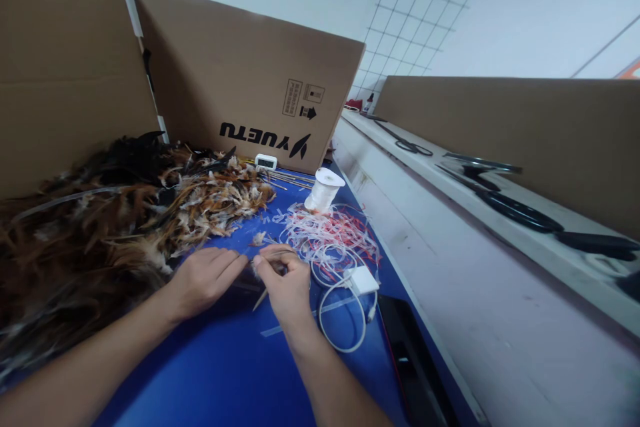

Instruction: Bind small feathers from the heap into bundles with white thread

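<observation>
My left hand (207, 277) is closed, thumb and fingertips pinched together. Whatever those tips hold is too small to make out. Almost touching it, my right hand (287, 283) pinches a small brown feather (278, 267) between thumb and fingers, part of it hidden by the hand. A thin pale pointed stick (260, 300) shows below the right hand on the blue tabletop (220, 373). Just beyond the hands lies a small loose feather tuft (259, 238). To the left spreads a large heap of brown and black feathers (200, 207).
A white spool (325, 190) stands behind tangled white and red strips (335, 233). Nearby are a white adapter with a cable (363, 280) and a black device (415, 360). Cardboard (240, 67) encloses the back; scissors (407, 145) lie on the right ledge. A small digital display (266, 161) stands behind.
</observation>
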Demonstrator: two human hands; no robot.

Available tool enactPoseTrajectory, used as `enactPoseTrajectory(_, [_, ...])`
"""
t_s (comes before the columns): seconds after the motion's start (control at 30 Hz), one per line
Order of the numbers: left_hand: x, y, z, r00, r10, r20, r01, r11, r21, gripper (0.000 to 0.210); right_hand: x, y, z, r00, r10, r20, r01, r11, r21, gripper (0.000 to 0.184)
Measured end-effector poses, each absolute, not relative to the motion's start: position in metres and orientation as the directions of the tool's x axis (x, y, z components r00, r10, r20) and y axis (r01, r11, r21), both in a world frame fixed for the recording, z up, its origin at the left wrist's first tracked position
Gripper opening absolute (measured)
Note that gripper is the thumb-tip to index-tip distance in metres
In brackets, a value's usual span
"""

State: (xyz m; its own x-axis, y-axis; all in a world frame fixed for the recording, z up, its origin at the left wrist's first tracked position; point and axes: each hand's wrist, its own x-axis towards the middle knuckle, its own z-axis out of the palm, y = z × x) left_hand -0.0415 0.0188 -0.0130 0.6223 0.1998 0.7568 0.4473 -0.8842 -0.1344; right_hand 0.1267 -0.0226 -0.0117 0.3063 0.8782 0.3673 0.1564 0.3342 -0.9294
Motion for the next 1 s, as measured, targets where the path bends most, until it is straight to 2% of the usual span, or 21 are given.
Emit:
enactPoseTrajectory(0.27, [-0.0419,0.0191,-0.0145,0.64,0.204,0.741,0.471,-0.866,-0.169,0.019,0.1239,-0.0223,-0.0131,0.344,0.885,0.314,0.116,0.292,-0.949,0.012])
enactPoseTrajectory(0.5, [-0.0406,0.019,-0.013,0.631,0.18,0.754,0.457,-0.873,-0.174,0.019,0.1215,-0.0211,-0.0174,0.359,0.909,0.214,0.014,0.224,-0.974,0.013])
enactPoseTrajectory(0.77, [-0.0398,0.0182,-0.0106,0.654,0.157,0.74,0.457,-0.862,-0.22,0.019,0.1193,-0.0208,-0.0191,0.38,0.905,0.193,-0.031,0.221,-0.975,0.013])
enactPoseTrajectory(1.0, [-0.0399,0.0201,-0.0134,0.649,0.188,0.738,0.43,-0.89,-0.152,0.018,0.1181,-0.0219,-0.0171,0.371,0.916,0.154,-0.068,0.192,-0.979,0.012])
